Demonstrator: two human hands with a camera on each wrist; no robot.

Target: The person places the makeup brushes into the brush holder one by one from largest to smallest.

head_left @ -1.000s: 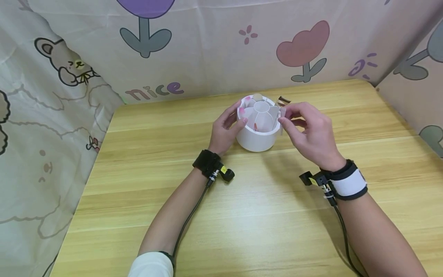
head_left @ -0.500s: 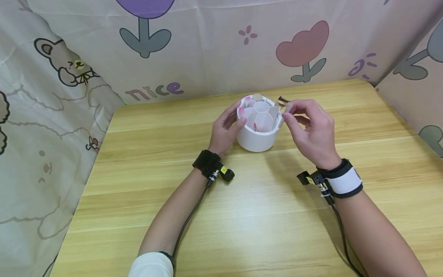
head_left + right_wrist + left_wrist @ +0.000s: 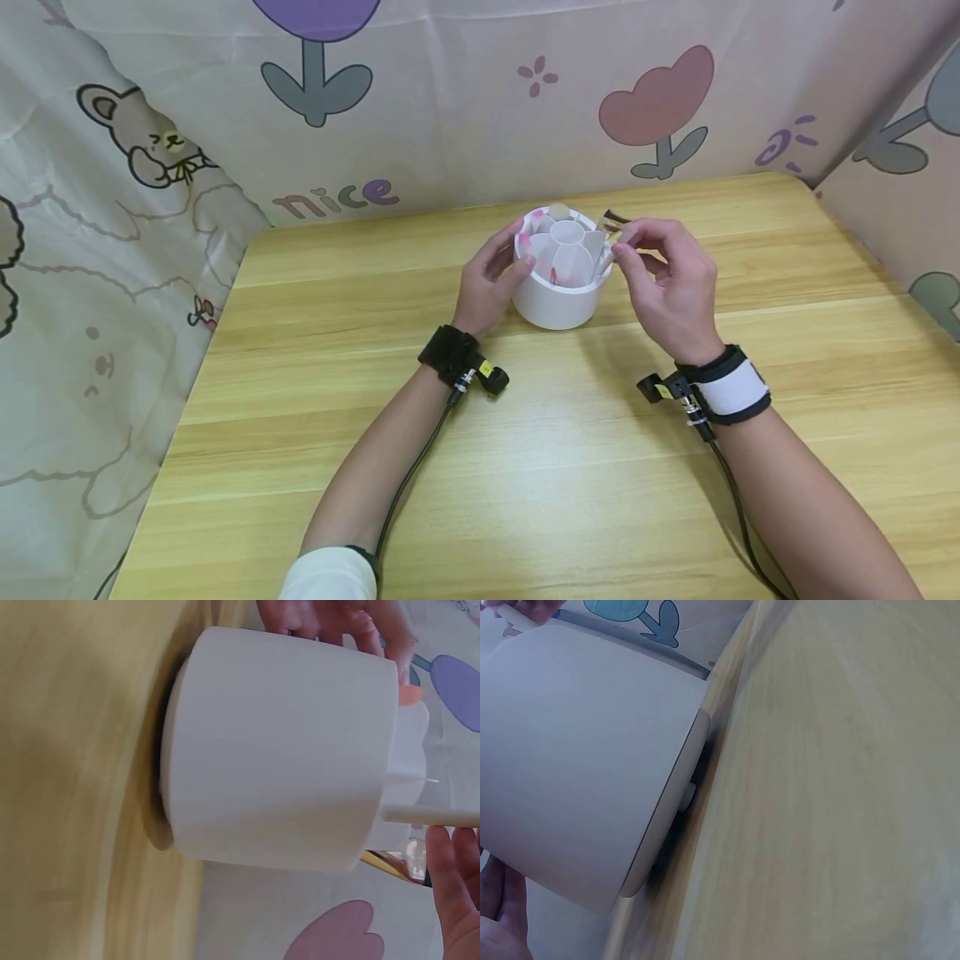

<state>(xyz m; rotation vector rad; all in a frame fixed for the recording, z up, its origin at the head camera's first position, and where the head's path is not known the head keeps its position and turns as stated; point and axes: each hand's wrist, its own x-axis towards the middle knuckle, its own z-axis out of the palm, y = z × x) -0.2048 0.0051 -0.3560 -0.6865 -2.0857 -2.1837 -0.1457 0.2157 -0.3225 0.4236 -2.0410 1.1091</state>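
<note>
A white round organizer (image 3: 557, 308) with petal-shaped compartments stands upright on the table. My left hand (image 3: 487, 287) holds its left side, thumb by the rim and fingers reaching round the back. At the right rim my right hand (image 3: 670, 287) pinches a slim pale stick (image 3: 420, 815) between thumb and fingertips. In the right wrist view the stick's end overlaps the rim of the organizer. Behind the right fingertips, a brush (image 3: 613, 220) with a dark end leans out of the organizer. Inside sit a small orange-red piece (image 3: 554, 276) and a pink-tipped item (image 3: 524, 240).
The organizer stands toward the far edge of the wood-grain table (image 3: 525, 500). A printed cloth (image 3: 450, 108) hangs behind and at both sides. Each wrist wears a strap with a small camera and a black cable (image 3: 405, 479) trailing along the forearm.
My right hand has shifted slightly, and the stick has gone from hanging outside the right rim to slanting in over it. The left hand and organizer have stayed put.
</note>
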